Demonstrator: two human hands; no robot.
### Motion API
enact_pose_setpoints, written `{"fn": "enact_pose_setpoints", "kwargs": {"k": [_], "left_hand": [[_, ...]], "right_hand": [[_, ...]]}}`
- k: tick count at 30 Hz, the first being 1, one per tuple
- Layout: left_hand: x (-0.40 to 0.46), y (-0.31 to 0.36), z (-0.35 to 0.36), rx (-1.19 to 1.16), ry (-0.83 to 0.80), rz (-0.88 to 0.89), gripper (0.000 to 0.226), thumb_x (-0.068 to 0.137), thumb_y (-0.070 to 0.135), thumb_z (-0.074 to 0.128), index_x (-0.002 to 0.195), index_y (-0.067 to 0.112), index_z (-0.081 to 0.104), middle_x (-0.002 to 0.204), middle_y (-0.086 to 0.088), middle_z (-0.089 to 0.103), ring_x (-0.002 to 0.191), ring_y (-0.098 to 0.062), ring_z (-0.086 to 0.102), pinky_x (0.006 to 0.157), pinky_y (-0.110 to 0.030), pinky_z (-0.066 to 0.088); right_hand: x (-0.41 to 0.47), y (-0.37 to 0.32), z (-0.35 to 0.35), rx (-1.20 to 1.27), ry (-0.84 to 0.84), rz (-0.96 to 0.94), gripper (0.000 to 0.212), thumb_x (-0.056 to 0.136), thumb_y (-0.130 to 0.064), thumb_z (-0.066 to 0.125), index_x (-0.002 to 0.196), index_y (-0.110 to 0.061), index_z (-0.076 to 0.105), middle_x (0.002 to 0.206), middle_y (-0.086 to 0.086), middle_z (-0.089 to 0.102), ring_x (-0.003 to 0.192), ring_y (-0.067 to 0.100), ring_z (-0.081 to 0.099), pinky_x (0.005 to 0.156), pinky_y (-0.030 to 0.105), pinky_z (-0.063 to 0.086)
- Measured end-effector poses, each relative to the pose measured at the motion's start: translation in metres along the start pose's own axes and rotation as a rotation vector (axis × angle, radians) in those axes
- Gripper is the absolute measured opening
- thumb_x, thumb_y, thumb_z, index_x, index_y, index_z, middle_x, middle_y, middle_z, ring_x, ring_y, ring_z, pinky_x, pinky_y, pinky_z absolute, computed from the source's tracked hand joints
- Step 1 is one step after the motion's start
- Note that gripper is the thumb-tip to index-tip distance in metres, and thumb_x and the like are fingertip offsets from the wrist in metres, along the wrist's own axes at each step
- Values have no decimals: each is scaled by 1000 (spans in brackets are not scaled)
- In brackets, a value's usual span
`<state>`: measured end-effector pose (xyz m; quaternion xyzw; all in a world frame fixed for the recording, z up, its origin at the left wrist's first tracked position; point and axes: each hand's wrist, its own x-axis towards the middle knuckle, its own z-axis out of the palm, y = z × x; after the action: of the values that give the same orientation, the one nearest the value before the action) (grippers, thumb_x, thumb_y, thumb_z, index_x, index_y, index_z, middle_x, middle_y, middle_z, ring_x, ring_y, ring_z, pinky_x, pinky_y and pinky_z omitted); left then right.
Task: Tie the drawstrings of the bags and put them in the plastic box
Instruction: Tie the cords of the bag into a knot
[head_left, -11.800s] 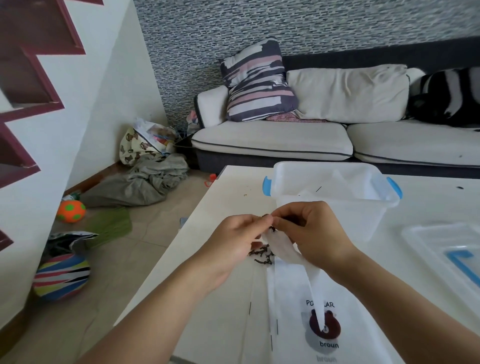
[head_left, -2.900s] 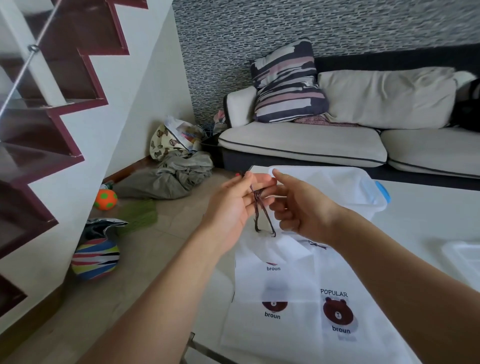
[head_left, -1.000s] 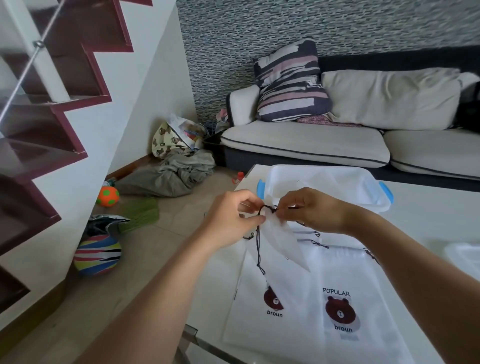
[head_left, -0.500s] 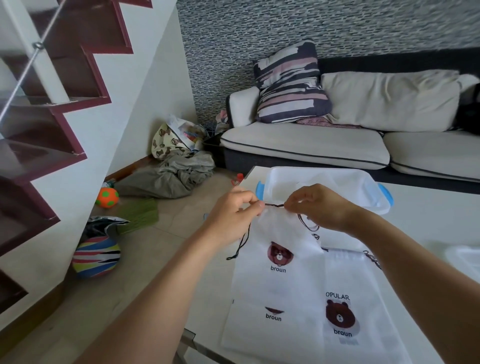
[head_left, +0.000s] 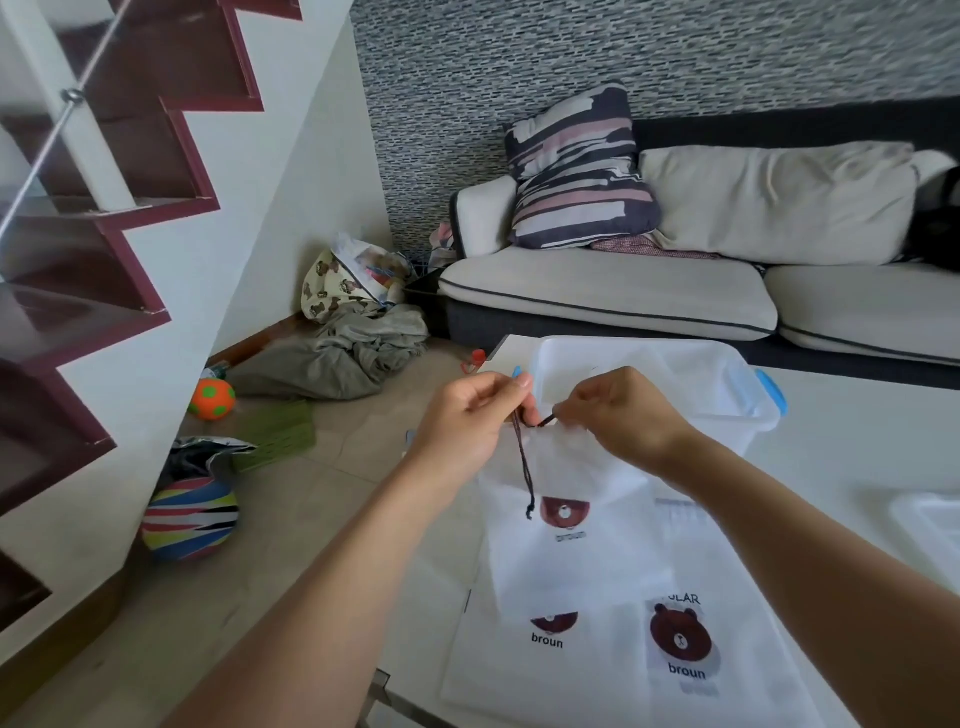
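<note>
In the head view, the left hand (head_left: 467, 418) and right hand (head_left: 615, 415) each pinch the dark drawstring (head_left: 523, 462) at the gathered mouth of a white bear-print bag (head_left: 571, 525), held above the white table (head_left: 857, 447). More bear-print bags (head_left: 613, 670) lie flat near the table's front edge. The clear plastic box (head_left: 691, 384) stands just behind the hands.

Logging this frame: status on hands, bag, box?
Left hand and right hand both pinch the drawstring. Bag lifted off the table, not boxed. Plastic box open behind, path unobstructed.
</note>
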<state>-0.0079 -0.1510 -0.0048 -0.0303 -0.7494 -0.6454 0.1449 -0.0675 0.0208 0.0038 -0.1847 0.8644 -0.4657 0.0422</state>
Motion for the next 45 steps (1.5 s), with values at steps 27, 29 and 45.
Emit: {"fn": "enact_pose_setpoints", "kwargs": {"k": [27,29,45], "left_hand": [[-4,7,10,-36,1,-59,42,97,36,63,65,9,69,58,-2,61,61,-19,58,72,-35,44],[-4,8,10,-44,-41,-57,42,100,31,59,61,16,68,66,-3,67,69,-20,59,75,-33,42],[-6,12,9,-340,-126,-182,15,92,6,64,86,10,77,75,-7,70,71,-19,65,78,-23,55]], "right_hand": [[-13,-23,-17,340,-99,-236,10,85,-2,76,94,-3,79,55,-3,53,38,6,34,41,10,26],[-11,-20,-16,445,-45,-190,9,82,1,76,91,2,77,57,-5,63,43,4,42,41,10,28],[-1,-12,-21,639,-130,19,9,91,-6,67,98,-3,71,60,0,50,47,9,27,43,19,19]]}}
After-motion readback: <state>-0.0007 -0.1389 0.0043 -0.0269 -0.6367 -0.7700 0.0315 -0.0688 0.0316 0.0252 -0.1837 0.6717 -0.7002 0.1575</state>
